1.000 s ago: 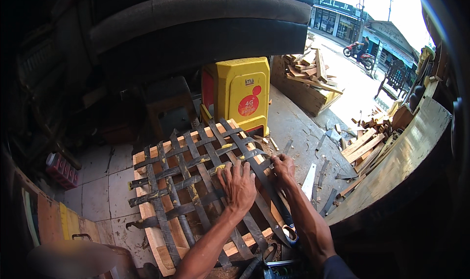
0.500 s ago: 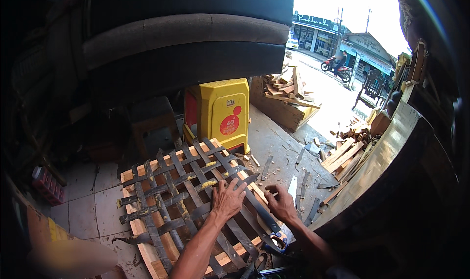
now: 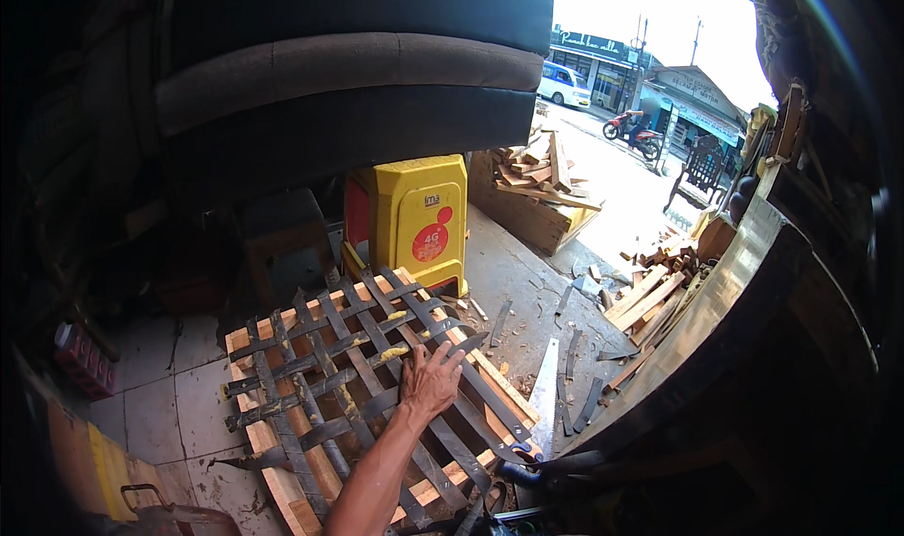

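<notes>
Now that the right hand has left the view, its state untellable, the left hand [image 3: 431,385], fingers loosely spread, rests on a black strap [image 3: 474,341] across the wooden frame's [image 3: 279,485] right side, presumably steadying it alone.

flat black straps [image 3: 330,430] on rectangular wooden frame [image 3: 281,487]; boxy yellow plastic stool [image 3: 424,221] behind, tapered metal handsaw [image 3: 544,400] right.

a workshop open to a street [image 3: 617,202]: a saw [image 3: 545,390], loose strips [image 3: 589,405] and piled wood scraps [image 3: 648,296] lie near a wooden frame [image 3: 275,475] woven with dark straps [image 3: 325,431].
</notes>
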Demonstrator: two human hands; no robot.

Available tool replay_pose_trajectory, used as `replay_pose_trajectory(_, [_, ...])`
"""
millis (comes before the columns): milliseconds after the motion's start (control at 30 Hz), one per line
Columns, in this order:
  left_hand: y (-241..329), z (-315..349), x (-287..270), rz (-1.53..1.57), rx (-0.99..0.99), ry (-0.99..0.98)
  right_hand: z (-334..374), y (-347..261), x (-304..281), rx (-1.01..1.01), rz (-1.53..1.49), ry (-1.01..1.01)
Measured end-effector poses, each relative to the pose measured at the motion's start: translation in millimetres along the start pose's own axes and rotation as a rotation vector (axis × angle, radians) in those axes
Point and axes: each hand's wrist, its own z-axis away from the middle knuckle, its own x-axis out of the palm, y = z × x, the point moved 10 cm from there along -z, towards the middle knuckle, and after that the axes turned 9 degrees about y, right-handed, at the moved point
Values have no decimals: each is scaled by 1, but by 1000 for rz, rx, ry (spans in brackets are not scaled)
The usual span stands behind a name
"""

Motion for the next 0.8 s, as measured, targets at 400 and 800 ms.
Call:
replay_pose_trajectory(400, [1,-3,1,27,4,57,34,54,11,349,-289,-57])
replay_pose_trajectory(800, [3,1,2,-8,5,15,117,164,88,869,-991,7])
